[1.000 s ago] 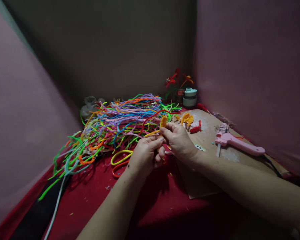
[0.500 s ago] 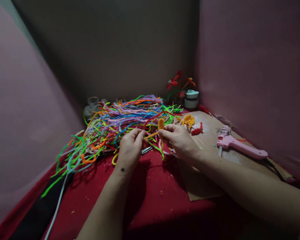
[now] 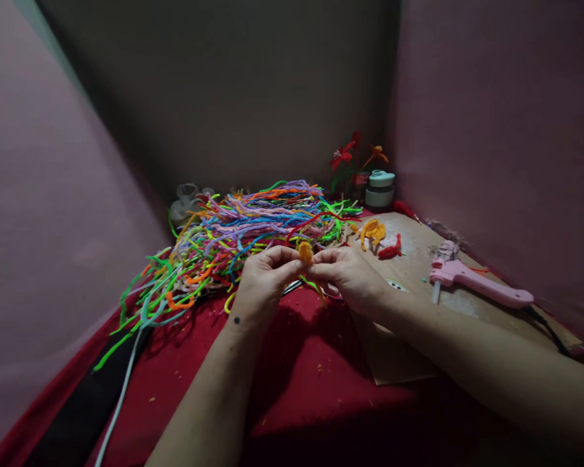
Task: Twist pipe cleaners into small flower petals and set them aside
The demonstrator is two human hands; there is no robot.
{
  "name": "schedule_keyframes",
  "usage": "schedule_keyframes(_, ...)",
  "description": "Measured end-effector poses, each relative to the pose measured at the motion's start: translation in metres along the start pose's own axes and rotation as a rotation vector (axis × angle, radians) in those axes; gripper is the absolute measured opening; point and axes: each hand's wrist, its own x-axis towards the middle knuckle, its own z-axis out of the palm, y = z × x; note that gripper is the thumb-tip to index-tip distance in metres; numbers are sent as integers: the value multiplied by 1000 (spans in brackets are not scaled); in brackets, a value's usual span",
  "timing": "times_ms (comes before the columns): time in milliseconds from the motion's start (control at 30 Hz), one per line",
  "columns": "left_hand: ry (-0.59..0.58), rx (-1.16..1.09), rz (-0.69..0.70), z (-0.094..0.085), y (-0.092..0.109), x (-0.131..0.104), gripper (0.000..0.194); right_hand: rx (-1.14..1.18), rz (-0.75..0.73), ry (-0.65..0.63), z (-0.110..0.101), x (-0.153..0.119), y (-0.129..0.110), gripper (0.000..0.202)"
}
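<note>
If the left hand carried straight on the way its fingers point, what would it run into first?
Beyond the fuzzy orange piece at its fingertips, the left hand would probably meet the right hand first, though one view leaves depth uncertain.

Left hand [image 3: 263, 280]: at 1.0 s ago low against the other; at 0.5 s drawn off leftward, a strand spanning the gap; now back in, fingertips at the yellow-orange fuzzy piece [image 3: 305, 252], close to those of the right hand [image 3: 353, 275]. Piece: formerly a tall, upright loop above the right fingertips, now a short rounded tuft between both hands. Scissors [image 3: 229, 303]: red handle loop, visible at 1.0 s, now hidden. Camera: view shifted, scene slightly farther right in frame.
</note>
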Motion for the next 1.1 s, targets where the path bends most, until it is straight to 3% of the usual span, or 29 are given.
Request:
schedule_keyframes(100,34,56,53,2,0,-1,19,9,27,12,0,1,-1,18)
schedule_keyframes(200,-2,67,7,2,4,-2,20,-17,20,32,1,0,-1,15)
schedule_keyframes(400,4,187,-47,3,11,-5,20,-169,-96,65,0,-1,4,13)
schedule_keyframes(633,60,349,19,8,6,-6,11,-458,-291,92,-2,-1,6,12)
schedule_keyframes(833,58,276,59,8,6,-6,13,-483,-312,87,-2,-3,6,13)
schedule_keyframes(967,-26,120,5,3,8,-6,14,-442,-294,136,-2,-4,4,11)
schedule_keyframes(1100,-22,138,-24,1,9,-5,15,-470,-292,145,-2,-3,5,11)
